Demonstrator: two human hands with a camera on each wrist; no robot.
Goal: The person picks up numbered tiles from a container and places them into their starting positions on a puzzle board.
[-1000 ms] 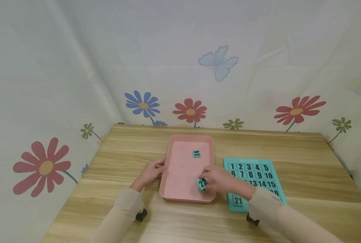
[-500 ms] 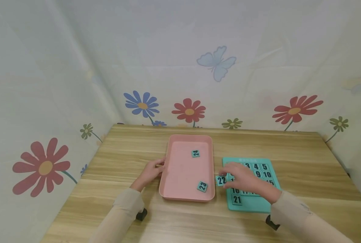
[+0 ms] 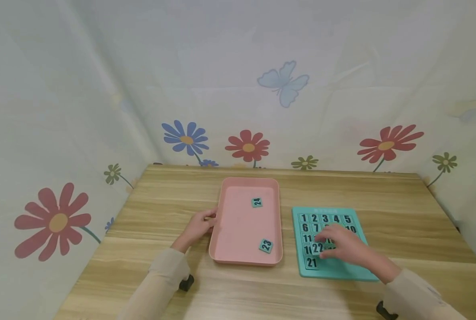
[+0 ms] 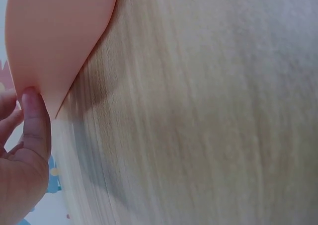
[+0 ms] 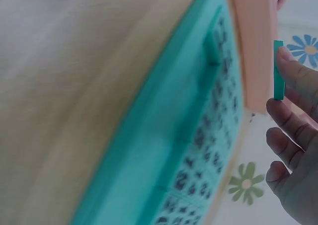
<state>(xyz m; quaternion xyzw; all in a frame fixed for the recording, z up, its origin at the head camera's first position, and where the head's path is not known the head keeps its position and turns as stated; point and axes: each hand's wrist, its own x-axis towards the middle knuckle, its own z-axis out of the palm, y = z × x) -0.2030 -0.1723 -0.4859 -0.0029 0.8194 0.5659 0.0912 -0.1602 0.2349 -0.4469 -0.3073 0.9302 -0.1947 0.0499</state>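
Observation:
My right hand [image 3: 344, 243] pinches a square teal tile numbered 22 [image 3: 317, 248] between thumb and fingers. It holds the tile over the lower left of a teal number board [image 3: 338, 272], above the 21 tile [image 3: 312, 262]. In the right wrist view the pinched tile [image 5: 278, 71] shows edge-on. My left hand [image 3: 195, 228] touches the left wall of a pink tray [image 3: 242, 182]; its thumb [image 4: 36, 118] presses the outer side in the left wrist view. Inside the tray lie tile 23 [image 3: 266, 246] near the front and tile 24 [image 3: 256, 202] near the back.
The board stands right of the tray, with a strip of wooden table [image 3: 287, 191] between them. Rows of numbered tiles fill its upper part; my right hand covers some. A flowered cloth [image 3: 206, 89] hangs behind the table.
My right hand has lifted tile 22 from the tray and carried it right, over the board. That uncovered tile 23 in the tray. The left hand stays at the tray's wall.

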